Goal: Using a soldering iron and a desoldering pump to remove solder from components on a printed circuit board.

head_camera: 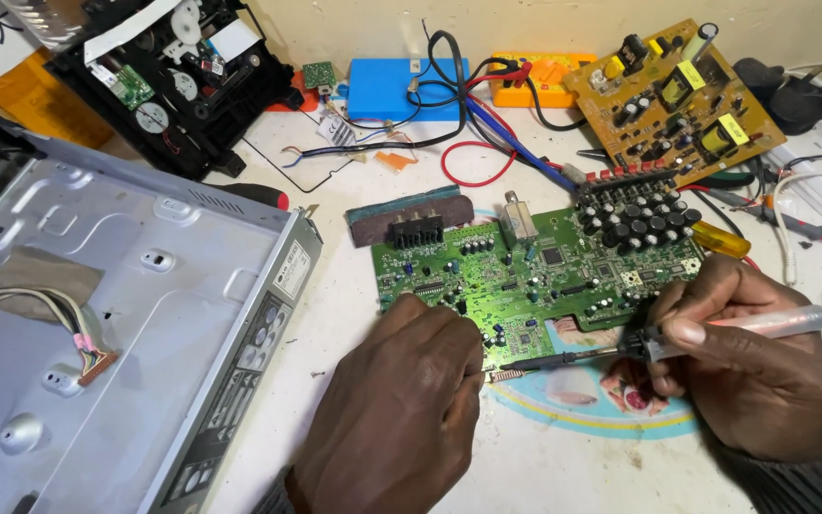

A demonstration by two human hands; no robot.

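A green circuit board (544, 271) with many black capacitors lies flat in the middle of the white table. My right hand (749, 366) grips a soldering iron (715, 333) with a pale handle, its dark tip reaching left to the board's near edge. My left hand (401, 409) rests fingers curled at that same edge, pinching a thin coiled strand of solder wire (504, 375) just under the iron's tip.
A grey metal chassis (116, 324) with a wire harness fills the left. A black disc drive mechanism (168, 81) sits far left, a blue box (401, 88) and orange multimeter (539, 81) at the back, a brown circuit board (682, 100) far right, a yellow-handled screwdriver (720, 240) beside the green board.
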